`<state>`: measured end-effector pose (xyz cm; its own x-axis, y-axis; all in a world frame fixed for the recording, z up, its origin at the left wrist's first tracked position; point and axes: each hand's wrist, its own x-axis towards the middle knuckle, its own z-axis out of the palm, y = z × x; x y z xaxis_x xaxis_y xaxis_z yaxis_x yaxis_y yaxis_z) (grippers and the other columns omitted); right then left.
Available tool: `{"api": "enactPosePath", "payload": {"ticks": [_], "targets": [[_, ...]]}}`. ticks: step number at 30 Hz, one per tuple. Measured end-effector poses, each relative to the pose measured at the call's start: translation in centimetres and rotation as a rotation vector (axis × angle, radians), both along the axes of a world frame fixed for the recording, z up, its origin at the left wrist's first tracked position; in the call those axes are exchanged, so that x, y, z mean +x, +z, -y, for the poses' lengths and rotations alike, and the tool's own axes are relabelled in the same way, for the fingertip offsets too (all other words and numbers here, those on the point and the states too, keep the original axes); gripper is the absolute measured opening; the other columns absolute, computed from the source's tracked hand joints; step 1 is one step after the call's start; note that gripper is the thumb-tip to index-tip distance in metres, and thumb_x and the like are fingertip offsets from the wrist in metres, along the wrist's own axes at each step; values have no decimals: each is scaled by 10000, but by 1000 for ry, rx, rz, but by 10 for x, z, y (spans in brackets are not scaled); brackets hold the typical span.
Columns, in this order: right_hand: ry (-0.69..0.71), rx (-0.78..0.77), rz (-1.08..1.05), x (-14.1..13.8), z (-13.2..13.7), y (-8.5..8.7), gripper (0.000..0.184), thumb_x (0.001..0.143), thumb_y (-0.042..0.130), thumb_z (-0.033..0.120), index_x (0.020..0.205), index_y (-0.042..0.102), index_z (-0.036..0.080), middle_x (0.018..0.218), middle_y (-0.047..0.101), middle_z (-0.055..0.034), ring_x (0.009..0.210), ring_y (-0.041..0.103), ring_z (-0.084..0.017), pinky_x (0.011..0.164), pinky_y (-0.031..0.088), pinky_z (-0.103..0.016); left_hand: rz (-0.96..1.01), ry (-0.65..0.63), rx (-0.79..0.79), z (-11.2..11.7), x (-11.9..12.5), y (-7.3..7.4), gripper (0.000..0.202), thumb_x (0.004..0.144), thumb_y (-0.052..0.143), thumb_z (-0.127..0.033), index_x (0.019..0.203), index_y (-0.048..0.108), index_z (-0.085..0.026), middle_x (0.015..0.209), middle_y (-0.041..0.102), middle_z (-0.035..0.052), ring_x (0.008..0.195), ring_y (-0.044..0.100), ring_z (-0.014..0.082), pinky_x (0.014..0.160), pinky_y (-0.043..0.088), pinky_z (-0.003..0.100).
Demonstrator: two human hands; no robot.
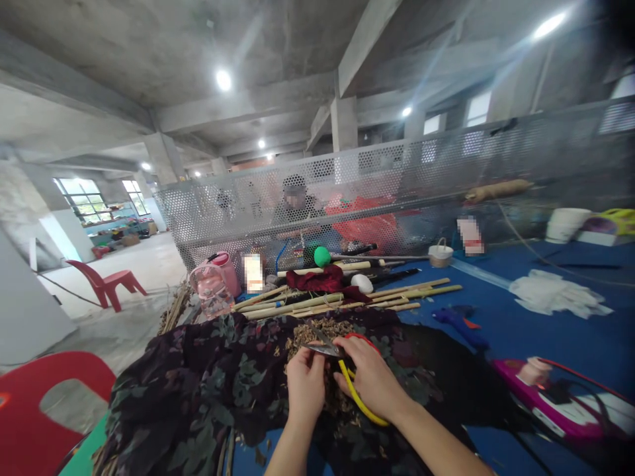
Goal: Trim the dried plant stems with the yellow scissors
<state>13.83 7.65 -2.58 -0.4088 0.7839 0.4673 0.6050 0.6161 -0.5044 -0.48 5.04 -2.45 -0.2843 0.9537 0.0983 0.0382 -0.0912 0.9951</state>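
Note:
My right hand (pixel 370 373) is closed around a pair of scissors (pixel 366 408) with a yellow handle loop and a red one. Their metal blades are apart and point to the left. My left hand (pixel 305 383) is pinched close beside the blades; whatever its fingers hold is hidden. Both hands are above a heap of brown dried plant bits (pixel 320 330). The heap lies on a dark cloth with a leaf pattern (pixel 218 377), spread over the blue table (pixel 501 284).
Behind the heap lie several bamboo sticks (pixel 307 304), dark red cloth (pixel 317 281) and a green ball (pixel 322 256). A blue glue gun (pixel 461 325) and a magenta-and-white power strip (pixel 550 403) sit at right. A perforated metal screen (pixel 421 165) stands behind, with a person beyond it.

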Motion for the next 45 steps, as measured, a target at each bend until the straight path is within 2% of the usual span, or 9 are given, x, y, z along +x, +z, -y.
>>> {"api": "enactPosePath", "payload": {"ticks": [6, 11, 16, 25, 30, 34, 39, 45], "targets": [[-20, 29, 19, 0, 1, 3, 447, 672, 572, 175, 1115, 516, 179, 986, 547, -78, 928, 505, -225, 844, 414, -353, -169, 68, 81, 1, -3, 0, 267, 771, 510, -325, 832, 661, -113, 685, 650, 65, 629, 568, 164, 587, 435, 246], [-50, 16, 42, -2, 3, 5, 426, 686, 551, 158, 1109, 536, 204, 925, 542, -57, 869, 519, -203, 785, 428, -309, -293, 96, 163, 4, -4, 1, 264, 805, 469, -307, 832, 666, -134, 756, 673, 66, 694, 585, 170, 666, 442, 261], [-59, -24, 45, -1, 4, 5, 407, 683, 529, 127, 1078, 564, 215, 886, 564, -43, 843, 542, -183, 768, 434, -272, -337, 120, 181, 5, -4, 0, 265, 812, 465, -316, 737, 644, -135, 656, 634, 33, 619, 531, 136, 597, 399, 222], [-50, -60, 32, 2, -2, -3, 537, 635, 420, -8, 1089, 592, 223, 897, 626, -43, 794, 589, -161, 735, 453, -251, -308, 103, 140, 7, -3, 4, 286, 816, 468, -360, 697, 613, -144, 610, 589, 16, 579, 489, 118, 551, 364, 203], [-57, -35, 60, 1, -2, -2, 517, 646, 440, 9, 1103, 558, 220, 959, 608, -46, 882, 570, -176, 784, 439, -267, -142, 45, 71, 4, -2, 2, 280, 808, 470, -384, 749, 598, -143, 633, 603, 25, 576, 525, 128, 559, 402, 216], [-45, 5, 106, 1, 0, 1, 511, 618, 469, 12, 1086, 533, 207, 954, 561, -49, 930, 528, -187, 829, 413, -282, -51, 49, 37, 0, -1, -1, 249, 785, 486, -342, 828, 606, -128, 664, 623, 37, 592, 549, 139, 580, 430, 234], [-20, 11, 120, 2, 1, 2, 517, 616, 460, 8, 1097, 514, 190, 973, 543, -62, 949, 512, -201, 848, 405, -308, -137, 70, 51, 2, -1, 0, 239, 777, 478, -300, 850, 626, -128, 668, 634, 39, 593, 559, 146, 587, 429, 239], [-9, 3, 106, 1, -1, 1, 535, 610, 448, 3, 1106, 506, 193, 988, 542, -66, 962, 506, -201, 873, 401, -324, -258, 107, 91, 6, -1, 4, 233, 778, 488, -293, 714, 646, -134, 628, 637, 43, 583, 557, 149, 573, 407, 230]]}}
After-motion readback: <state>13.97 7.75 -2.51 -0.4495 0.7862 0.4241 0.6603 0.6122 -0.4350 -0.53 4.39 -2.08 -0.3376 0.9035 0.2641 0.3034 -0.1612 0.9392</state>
